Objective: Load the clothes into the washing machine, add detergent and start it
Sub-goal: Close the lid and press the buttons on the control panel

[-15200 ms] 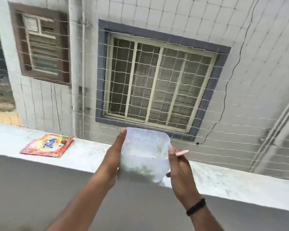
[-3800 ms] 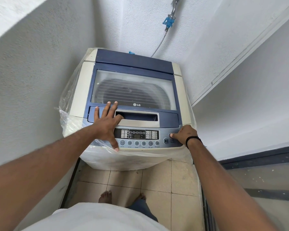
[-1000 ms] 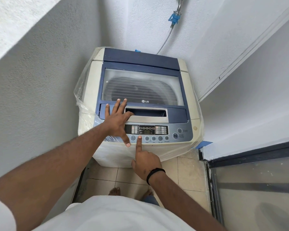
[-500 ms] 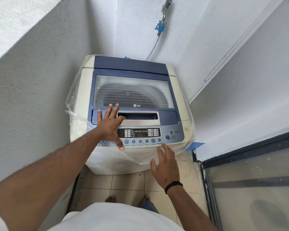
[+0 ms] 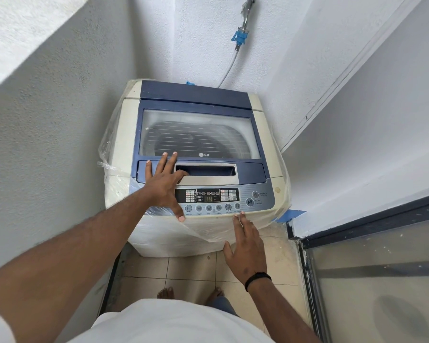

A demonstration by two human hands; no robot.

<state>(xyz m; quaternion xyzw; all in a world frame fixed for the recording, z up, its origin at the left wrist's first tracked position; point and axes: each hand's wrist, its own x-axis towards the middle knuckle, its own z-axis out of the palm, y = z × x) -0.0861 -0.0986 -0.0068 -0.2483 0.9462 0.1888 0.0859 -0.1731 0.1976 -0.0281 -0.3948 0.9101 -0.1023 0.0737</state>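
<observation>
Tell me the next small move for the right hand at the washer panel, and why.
Probably shift the right hand rightward to press the start/pause button: the lid is closed, the display is lit, and its fingers sit below the program button.

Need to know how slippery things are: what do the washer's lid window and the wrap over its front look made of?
Lid window: clear glass or hard plastic, glossy; the drum ribs show through it. Wrap: thin clear plastic film, wrinkled and shiny, loose at the corners. The left hand rests flat on the lid.
</observation>
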